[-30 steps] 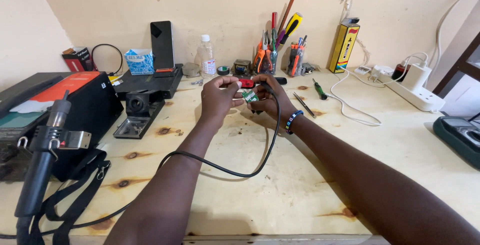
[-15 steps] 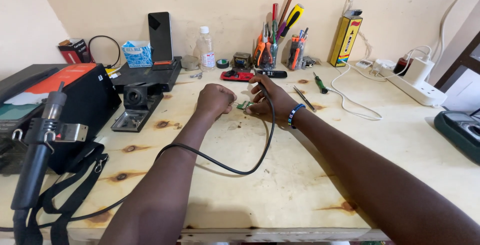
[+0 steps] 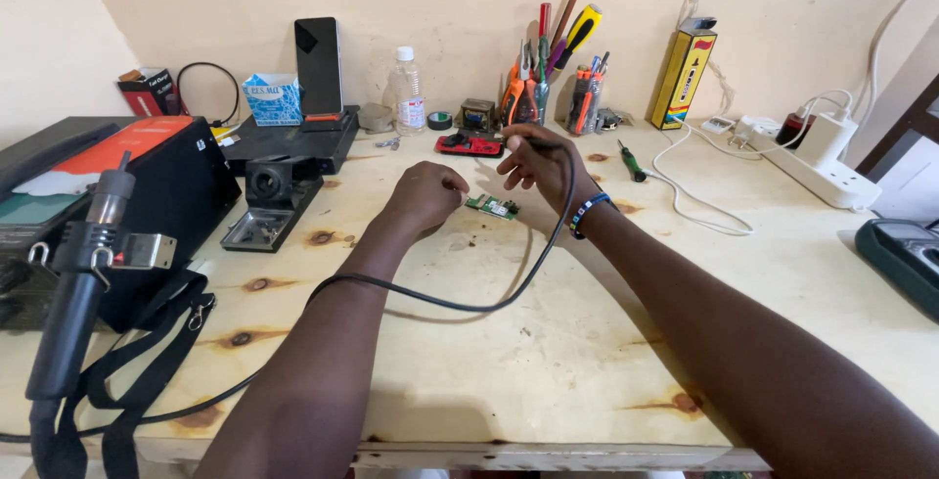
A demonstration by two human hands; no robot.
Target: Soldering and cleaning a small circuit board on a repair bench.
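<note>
Toward the table's [image 3: 548, 371] back edge, the right hand [image 3: 540, 161] is gripping a corded soldering iron [image 3: 533, 138] over the small green circuit board [image 3: 492, 207]; the left hand [image 3: 425, 195] is resting clenched beside it. Soldering seems underway, demanding a steady tip.

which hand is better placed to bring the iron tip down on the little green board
Right, probably: the right hand already grips the corded soldering iron just above the green circuit board; the left hand is fisted beside it.

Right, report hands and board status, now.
Left hand fisted beside the small green circuit board, grip unclear. Right hand shut on soldering iron, held above the board. Iron's black cable loops across the bench; nothing blocks the board.
</note>
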